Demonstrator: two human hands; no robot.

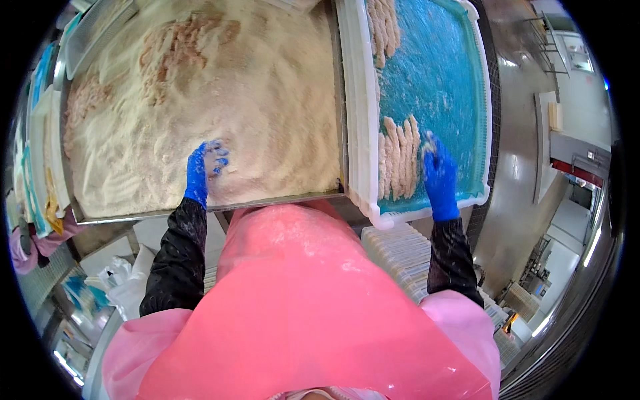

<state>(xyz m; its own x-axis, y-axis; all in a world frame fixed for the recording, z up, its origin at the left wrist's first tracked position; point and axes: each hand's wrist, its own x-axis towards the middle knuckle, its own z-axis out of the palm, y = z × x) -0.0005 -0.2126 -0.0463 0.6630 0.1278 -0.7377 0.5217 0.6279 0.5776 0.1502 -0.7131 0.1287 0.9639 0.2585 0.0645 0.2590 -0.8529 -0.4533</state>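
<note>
My left hand (201,170), in a blue glove, is low in a wide metal tray (147,211) of pale breading crumbs (280,133). Its fingers curl around something pale and crumb-covered that I cannot make out. Raw pinkish meat pieces (177,53) lie partly buried at the tray's far left. My right hand (440,173), also gloved in blue, is over a white-rimmed crate (490,120) lined with a blue sheet (433,60). Just left of its bent, crumb-dusted fingers lies a row of breaded meat strips (399,160); what the fingertips pinch is too small to name.
More breaded strips (383,30) lie at the crate's far left. Stacked crate edges (360,113) rise between the two work areas. A clear plastic bin (100,37) stands at the far left. White ridged trays (400,257) are stacked below the crate. Another person's pink sleeve (63,233) shows at left.
</note>
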